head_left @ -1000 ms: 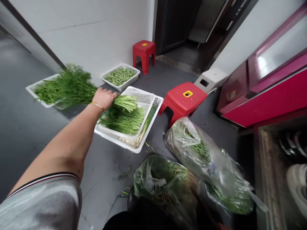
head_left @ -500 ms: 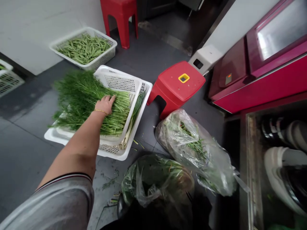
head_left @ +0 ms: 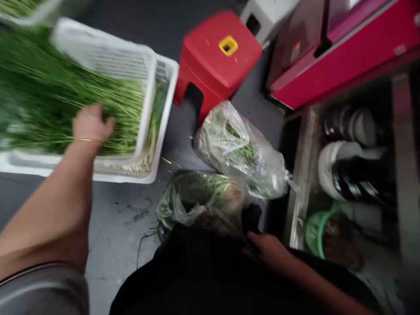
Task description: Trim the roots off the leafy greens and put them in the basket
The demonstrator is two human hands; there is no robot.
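The left hand (head_left: pixel 92 124) rests, fingers loosely curled as far as the blur shows, on the greens (head_left: pixel 65 109) in the white basket (head_left: pixel 149 87); better press them flat, stems aligned, while the right hand (head_left: pixel 267 249) lies open near the bag (head_left: pixel 197 197).

Even indoor light; heavy motion blur throughout.

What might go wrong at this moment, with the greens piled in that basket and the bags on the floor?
The greens overhang the white basket under the left hand, so stalks may slide onto the floor. The plastic bags lie open beside the right hand; their contents may spill or get stepped on.
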